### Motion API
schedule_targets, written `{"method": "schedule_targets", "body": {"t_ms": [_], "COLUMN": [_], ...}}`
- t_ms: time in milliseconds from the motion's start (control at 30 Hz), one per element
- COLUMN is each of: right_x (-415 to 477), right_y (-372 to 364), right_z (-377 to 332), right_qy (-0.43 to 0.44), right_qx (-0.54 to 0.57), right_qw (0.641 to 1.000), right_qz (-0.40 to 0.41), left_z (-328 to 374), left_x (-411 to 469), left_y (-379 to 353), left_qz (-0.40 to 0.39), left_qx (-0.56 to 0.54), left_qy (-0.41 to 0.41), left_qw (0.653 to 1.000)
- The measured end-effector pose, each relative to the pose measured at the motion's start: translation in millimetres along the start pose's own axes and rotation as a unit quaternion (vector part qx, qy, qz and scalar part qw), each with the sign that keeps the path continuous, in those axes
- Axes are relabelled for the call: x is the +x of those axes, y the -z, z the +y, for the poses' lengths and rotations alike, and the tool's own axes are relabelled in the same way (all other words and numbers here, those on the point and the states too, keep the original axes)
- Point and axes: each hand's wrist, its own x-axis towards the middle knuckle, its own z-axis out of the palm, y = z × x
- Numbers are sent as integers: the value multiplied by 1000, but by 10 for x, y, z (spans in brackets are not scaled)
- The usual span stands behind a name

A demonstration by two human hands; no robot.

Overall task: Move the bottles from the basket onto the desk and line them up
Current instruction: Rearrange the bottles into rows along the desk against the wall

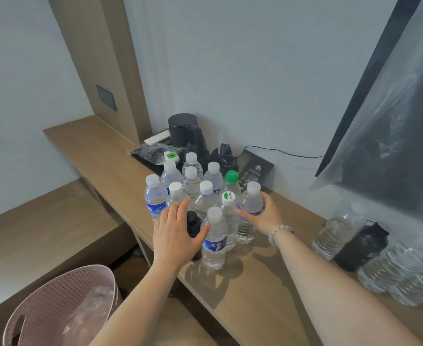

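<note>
Head view, single moment. The left hand [178, 231] was flat and spread, fingers straight, holding nothing. Its palm hung in front of a dark bottle [192, 218] with a black cap, which showed in the gap between thumb and forefinger. The thumb tip lay against the shoulder of the nearest bottle [214, 242] (white cap, blue label), or just short of it; I could not settle contact from this angle. Beyond the fingertips stood the bottle cluster [191, 182], upright and packed close on the desk [255, 303].

The right hand [261, 216] was curled round the white-capped bottle [251, 201] at the cluster's right edge — thumb on the far side, fingers across its lower body on the near side. That bottle stood upright on the desk. Just left of those fingers stood a bottle with a green-and-white cap [228, 199], and past it a green-capped bottle [231, 178]. I noted a bead bracelet [277, 233] on the right wrist.

Well behind the left wrist, down by the floor, the pink basket [55, 308] showed crumpled clear plastic [90, 310] inside. Off to the right of the right forearm, more clear bottles [335, 233] and a black flask [362, 248] stood on the desk. A black kettle [184, 131] sat far beyond the fingertips, against the wall.
</note>
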Motion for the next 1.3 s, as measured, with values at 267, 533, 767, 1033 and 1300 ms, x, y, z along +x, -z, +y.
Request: {"method": "schedule_targets", "body": {"t_ms": [267,533,767,1033,1300], "right_x": [166,262,218,56,-112], "right_y": [4,44,42,84,163], "right_z": [75,102,154,152,259], "right_qy": [-18,-18,-23,-16,-33], "right_qx": [18,-29,-2,-13,-23], "right_qw": [997,997,999,1000,999], "right_qz": [-75,-75,-27,-15,-21], "left_z": [-2,10,88,249,416], "left_x": [11,-57,-78,-289,-317], "left_y": [-13,-35,-43,-191,-344], "left_qz": [-2,-9,-13,48,26], "left_qx": [1,-7,-42,-128,-182], "left_qy": [-4,4,20,80,156], "left_qw": [1000,1000,999,987,971]}}
